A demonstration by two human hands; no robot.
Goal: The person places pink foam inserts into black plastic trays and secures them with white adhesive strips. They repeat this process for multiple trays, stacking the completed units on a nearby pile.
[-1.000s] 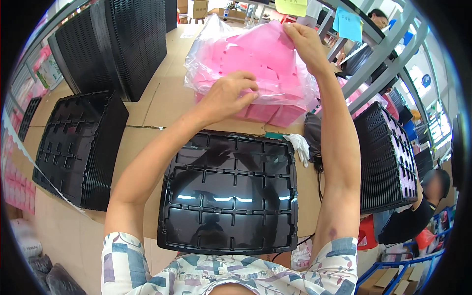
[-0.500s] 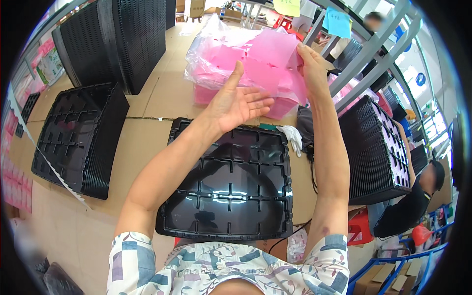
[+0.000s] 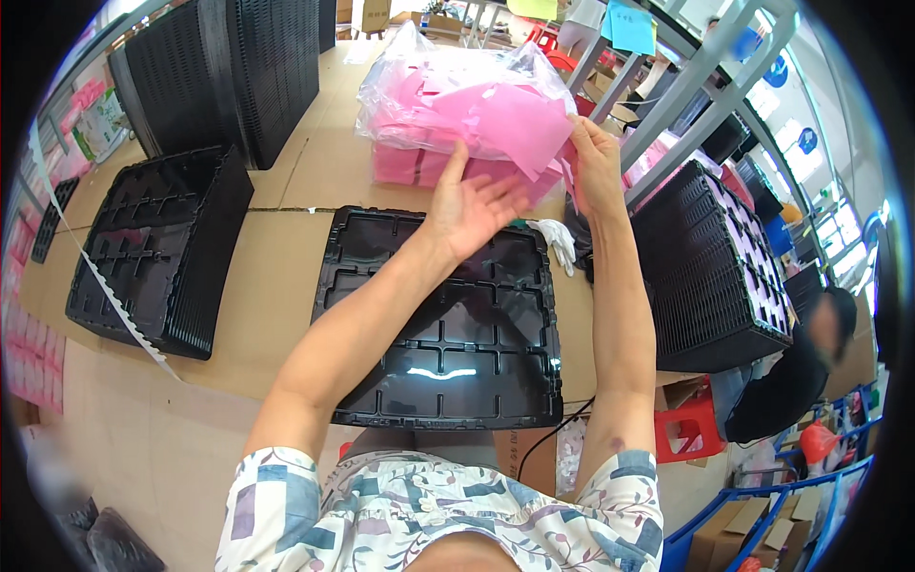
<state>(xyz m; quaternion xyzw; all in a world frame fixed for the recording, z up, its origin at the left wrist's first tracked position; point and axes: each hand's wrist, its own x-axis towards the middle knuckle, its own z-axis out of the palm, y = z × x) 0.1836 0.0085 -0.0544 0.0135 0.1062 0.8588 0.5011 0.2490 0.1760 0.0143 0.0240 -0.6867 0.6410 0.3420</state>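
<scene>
Between finger and thumb, my right hand (image 3: 596, 167) pinches the right edge of a pink sheet (image 3: 522, 124), which tilts over a stack of pink sheets (image 3: 405, 164). Clear plastic wrap (image 3: 386, 81) covers part of that stack. My left hand (image 3: 467, 210) is open, palm turned up and fingers spread, just below the held sheet and holding nothing. Beneath my forearms, a black compartmented plastic tray (image 3: 443, 329) lies on the cardboard-covered table (image 3: 272, 253). Part of the tray is hidden by my left arm.
Stacks of black trays stand at left (image 3: 157, 253), far left (image 3: 219, 81) and right (image 3: 710, 272), the right one topped with pink pieces. A white glove (image 3: 555, 243) lies beyond the tray. Grey metal bars (image 3: 701, 91) rise at right. A person (image 3: 796, 367) sits at far right.
My right hand has come lower and nearer, drawing the pink sheet down with it. My left hand has shifted slightly right. The whole view has also moved a little.
</scene>
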